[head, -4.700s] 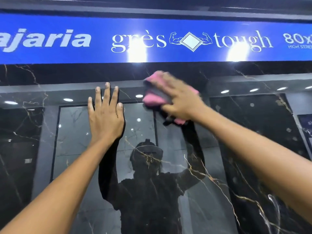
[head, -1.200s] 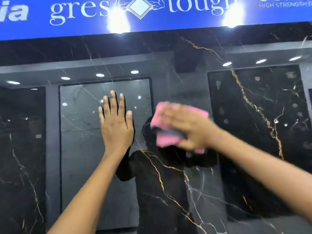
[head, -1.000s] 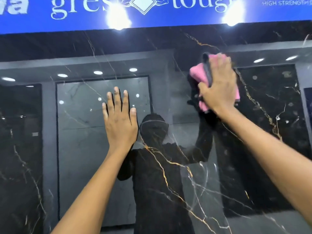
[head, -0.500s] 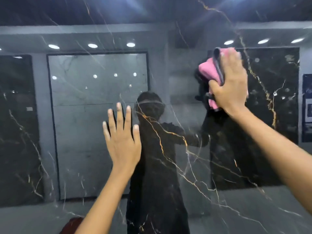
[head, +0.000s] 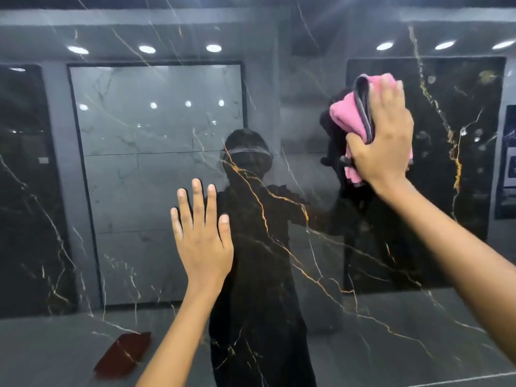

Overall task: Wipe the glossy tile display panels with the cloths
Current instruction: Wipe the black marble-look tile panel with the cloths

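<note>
A glossy black tile panel (head: 321,289) with gold and white veins fills the head view and mirrors the showroom behind me. My right hand (head: 384,138) presses a folded pink cloth with a grey edge (head: 350,115) flat against the panel at the upper right; the thumb wraps the cloth's lower left side. My left hand (head: 202,238) lies flat on the panel at centre, fingers straight and spread, holding nothing. Part of the cloth is hidden under my right hand.
The panel reflects a person wearing a headset, ceiling spotlights, a pale grey tile display (head: 156,163) and a dark red object (head: 122,354) on the floor. A blue and white sign (head: 509,163) shows in the reflection at the right edge.
The view has dropped, so the blue brand sign left the top of the frame. My right hand swept the cloth from centre to the upper right. My left hand stayed flat on the panel.
</note>
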The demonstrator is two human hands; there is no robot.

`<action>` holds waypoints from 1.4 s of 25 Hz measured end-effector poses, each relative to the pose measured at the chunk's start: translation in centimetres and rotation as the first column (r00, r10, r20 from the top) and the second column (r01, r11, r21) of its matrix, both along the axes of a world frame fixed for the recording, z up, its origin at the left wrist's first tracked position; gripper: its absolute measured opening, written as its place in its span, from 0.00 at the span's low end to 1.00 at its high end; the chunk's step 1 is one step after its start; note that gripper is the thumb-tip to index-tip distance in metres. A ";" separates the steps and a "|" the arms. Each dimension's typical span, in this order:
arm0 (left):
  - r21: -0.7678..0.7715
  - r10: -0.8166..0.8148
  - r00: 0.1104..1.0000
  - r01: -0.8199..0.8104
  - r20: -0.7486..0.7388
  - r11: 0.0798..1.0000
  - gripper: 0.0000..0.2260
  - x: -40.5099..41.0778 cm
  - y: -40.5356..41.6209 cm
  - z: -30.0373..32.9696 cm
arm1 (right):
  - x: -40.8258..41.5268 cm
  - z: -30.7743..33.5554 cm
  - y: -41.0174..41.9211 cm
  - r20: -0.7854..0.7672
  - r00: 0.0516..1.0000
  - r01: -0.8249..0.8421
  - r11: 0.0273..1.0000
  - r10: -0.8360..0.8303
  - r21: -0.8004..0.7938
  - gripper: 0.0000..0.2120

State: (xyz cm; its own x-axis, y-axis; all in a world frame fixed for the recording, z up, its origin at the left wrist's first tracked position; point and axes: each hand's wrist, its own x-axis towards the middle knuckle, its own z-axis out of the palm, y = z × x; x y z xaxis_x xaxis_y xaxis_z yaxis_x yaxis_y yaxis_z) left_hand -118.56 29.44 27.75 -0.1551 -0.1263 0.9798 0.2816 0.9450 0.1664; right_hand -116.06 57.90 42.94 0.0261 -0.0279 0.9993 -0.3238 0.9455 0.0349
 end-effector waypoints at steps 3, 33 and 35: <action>-0.004 -0.004 1.000 0.004 0.006 1.000 0.24 0.0 -0.1 0.0 | -0.9 -9.3 -4.6 0.072 0.996 -0.077 0.963 0.061 0.257 0.38; -0.002 -0.053 0.991 0.054 0.119 0.999 0.29 0.6 -0.3 -13.1 | 2.3 -34.8 -6.1 0.199 0.950 -0.132 0.270 -0.240 0.954 0.43; -0.004 -0.039 0.993 0.040 0.113 0.999 0.28 0.5 -0.3 -13.1 | 1.5 -31.6 -4.5 0.236 0.954 -0.170 0.313 -0.185 0.934 0.41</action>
